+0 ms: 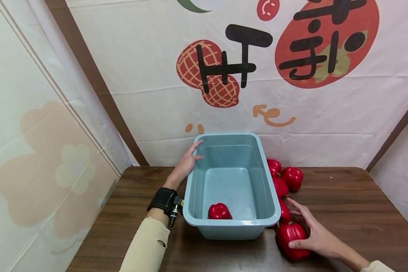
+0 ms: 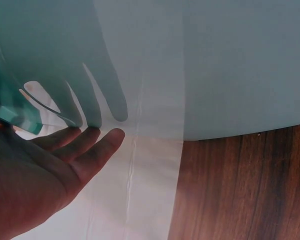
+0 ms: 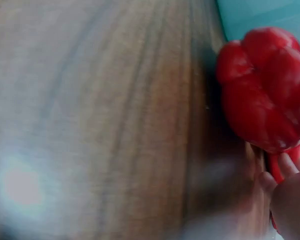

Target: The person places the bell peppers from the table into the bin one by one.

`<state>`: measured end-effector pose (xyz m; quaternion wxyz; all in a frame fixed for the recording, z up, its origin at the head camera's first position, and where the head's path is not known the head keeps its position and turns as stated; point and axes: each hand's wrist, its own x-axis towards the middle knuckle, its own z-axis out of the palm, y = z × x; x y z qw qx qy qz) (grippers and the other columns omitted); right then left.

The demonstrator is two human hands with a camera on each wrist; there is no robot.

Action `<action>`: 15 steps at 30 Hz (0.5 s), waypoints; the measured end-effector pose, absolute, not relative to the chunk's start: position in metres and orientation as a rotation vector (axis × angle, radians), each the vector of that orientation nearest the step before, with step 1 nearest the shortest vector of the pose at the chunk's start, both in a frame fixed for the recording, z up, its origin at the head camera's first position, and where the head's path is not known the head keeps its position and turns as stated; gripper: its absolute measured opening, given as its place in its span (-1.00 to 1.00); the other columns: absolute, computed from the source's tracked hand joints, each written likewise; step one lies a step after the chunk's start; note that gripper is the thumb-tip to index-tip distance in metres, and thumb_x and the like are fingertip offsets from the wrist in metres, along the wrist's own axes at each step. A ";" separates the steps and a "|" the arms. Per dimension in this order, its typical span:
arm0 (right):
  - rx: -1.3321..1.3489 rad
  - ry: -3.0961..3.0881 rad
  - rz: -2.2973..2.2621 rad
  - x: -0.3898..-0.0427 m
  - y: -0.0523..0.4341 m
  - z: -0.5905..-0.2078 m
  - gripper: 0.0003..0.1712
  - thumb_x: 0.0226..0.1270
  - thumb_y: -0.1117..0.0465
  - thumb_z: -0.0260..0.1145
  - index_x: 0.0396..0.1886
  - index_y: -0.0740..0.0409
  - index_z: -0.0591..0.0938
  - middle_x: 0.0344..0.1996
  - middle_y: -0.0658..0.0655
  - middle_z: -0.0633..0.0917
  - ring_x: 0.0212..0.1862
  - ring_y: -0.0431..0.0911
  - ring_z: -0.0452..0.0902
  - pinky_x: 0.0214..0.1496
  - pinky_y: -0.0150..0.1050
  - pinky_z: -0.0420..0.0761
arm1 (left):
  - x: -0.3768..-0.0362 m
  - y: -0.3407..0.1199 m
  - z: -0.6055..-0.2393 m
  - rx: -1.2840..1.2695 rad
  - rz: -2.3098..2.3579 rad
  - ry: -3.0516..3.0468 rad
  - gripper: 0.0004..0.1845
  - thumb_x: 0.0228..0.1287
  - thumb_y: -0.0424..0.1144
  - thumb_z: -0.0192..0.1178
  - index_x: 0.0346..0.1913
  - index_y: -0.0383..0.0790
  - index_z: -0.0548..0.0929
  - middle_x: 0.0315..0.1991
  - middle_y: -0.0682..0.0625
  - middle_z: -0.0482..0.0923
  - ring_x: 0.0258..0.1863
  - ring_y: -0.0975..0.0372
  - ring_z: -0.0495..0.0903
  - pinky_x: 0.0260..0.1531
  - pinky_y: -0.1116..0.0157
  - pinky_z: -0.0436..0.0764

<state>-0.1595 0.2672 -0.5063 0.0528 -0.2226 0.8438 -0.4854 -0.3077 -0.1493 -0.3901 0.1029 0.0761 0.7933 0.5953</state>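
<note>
Currently: left hand (image 1: 187,162) flat-fingered, steadying tub (image 1: 232,226) at 9 o'clock; right hand (image 1: 317,236) cupping pepper (image 1: 290,236) on desk (image 1: 360,211). Advisable: closing fingers fully before lifting.

- Bin (image 1: 268,196): pale blue-green plastic, smooth, with a soft sheen; its wall looks thin and faintly translucent in the left wrist view (image 2: 230,65).
- Pepper inside the bin (image 1: 219,211): red, glossy skin.
- Peppers right of the bin (image 1: 292,177): same glossy, smooth red skin; highlights show on the one seen by the right wrist (image 3: 265,90).
- Table (image 1: 353,204) under the bin: dark brown wood grain, satin finish.
- Backdrop (image 1: 326,121) behind the bin: printed cloth-like sheet, matt, creased.
- Wrist strap (image 1: 162,199) left of the bin: black fabric, matt.
- Sleeve (image 1: 146,245): beige knit cloth.
</note>
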 end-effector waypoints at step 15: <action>-0.637 2.427 -1.509 -0.151 0.264 -0.513 0.29 -0.01 0.17 0.57 0.59 -0.11 -0.06 0.33 0.13 0.25 0.20 -0.36 0.32 -0.11 -0.25 0.65 | -0.308 -0.149 -0.391 0.233 1.756 2.345 -0.35 0.48 -0.27 -0.18 0.57 0.16 0.05 0.60 -0.06 -0.17 0.37 -0.27 0.21 0.13 -0.27 0.44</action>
